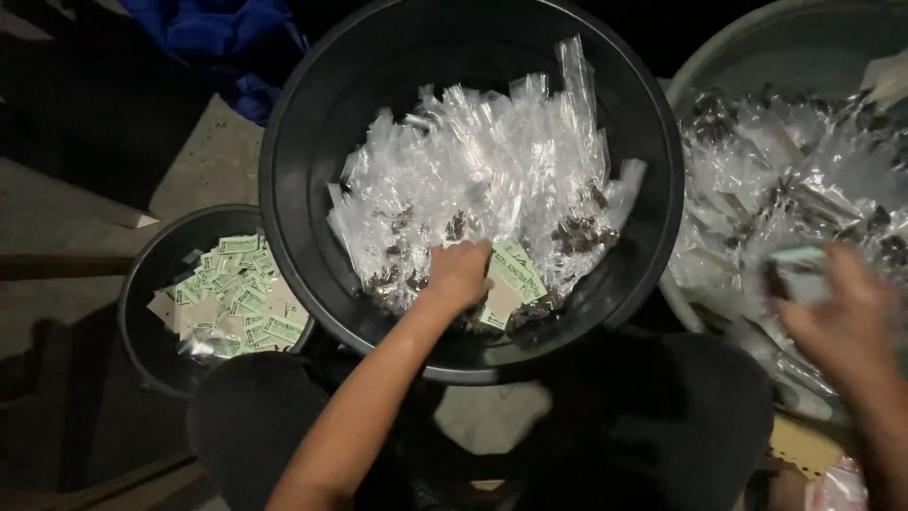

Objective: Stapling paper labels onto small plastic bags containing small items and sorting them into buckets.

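Touching green labels (511,274) beside left hand (457,273)

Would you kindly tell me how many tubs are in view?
3: a small black tub of green labels at left, a large black tub of clear packets in the middle, a grey tub cut off at right.

The rough grey concrete floor (203,161) lies in dim light with dark shadows. A crumpled blue cloth (213,38) lies at the top left.

Clear plastic packets (492,161) heaped in centre black tub (303,114) — green-and-white paper labels (515,274) atop. More labels (236,293) in smaller left tub (142,274); filled packets (785,180) in right tub (757,47).
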